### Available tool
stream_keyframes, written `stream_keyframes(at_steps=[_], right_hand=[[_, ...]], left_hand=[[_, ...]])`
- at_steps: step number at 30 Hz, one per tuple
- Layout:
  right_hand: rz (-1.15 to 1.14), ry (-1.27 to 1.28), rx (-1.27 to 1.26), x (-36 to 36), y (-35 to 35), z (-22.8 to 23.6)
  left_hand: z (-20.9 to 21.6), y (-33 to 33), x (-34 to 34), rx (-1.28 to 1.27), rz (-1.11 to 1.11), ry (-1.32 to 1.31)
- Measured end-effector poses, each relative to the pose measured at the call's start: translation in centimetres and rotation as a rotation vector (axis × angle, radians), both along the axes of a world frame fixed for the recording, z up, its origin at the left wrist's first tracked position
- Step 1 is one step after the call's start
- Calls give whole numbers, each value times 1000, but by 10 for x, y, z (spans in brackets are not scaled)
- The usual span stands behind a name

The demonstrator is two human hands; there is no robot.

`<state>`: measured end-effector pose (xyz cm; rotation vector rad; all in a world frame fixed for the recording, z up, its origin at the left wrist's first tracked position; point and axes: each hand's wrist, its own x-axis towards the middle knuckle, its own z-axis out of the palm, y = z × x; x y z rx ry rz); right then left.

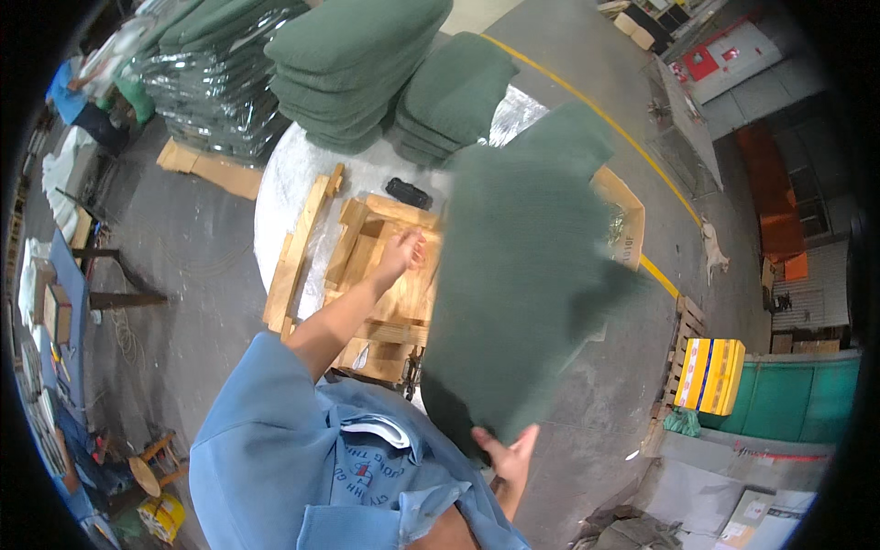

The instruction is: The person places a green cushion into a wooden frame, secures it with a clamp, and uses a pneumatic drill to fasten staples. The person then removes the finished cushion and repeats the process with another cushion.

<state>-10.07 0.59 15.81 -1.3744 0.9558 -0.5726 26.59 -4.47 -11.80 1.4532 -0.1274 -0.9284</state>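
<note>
A large dark green cushion (522, 275) stands tilted over the right side of the round work surface, slightly blurred. My right hand (507, 454) grips its lower edge, thumb on the near face and the other fingers partly hidden behind. My left hand (401, 257) is raised over a wooden frame (353, 243) like an open box, left of the cushion and apart from it. Its fingers are curled in, and what they hold, if anything, is hidden. A black object (409, 192) lies just beyond the frame.
Stacked green cushions (353, 64) stand at the back, beside plastic-wrapped ones (211, 92). Wooden rails (298, 252) lie at the surface's left edge. A cardboard box (625, 206) is behind the held cushion. Another person (78, 101) works at far left. A yellow box (709, 376) stands at right.
</note>
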Motion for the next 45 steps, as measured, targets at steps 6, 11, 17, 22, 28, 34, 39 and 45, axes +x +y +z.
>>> stream_keyframes(at_steps=[6,11,17,22,28,34,39,45], right_hand=[[580,122,44,1,7,-42],[470,179,74,-26,16,-16],[452,310,-9,-43,35,-26],[431,356,-119,-38,33,-26],[499,414,-158,-17,28,-17],[514,503,-183,10,22,-11],[374,347,-4,1,19,-19],[556,741,-548,27,-24,-5]], left_hand=[[5,-4,142,-76,-42,-197],[80,-57,124,-180,-258,-117],[123,-132,125,-94,-381,-106],[125,-166,126,-131,-165,67],[171,-143,143,-196,-625,-282],[190,-62,144,-156,-521,-334],[74,72,118,272,-65,-1041],[53,166,36,753,-316,-815]])
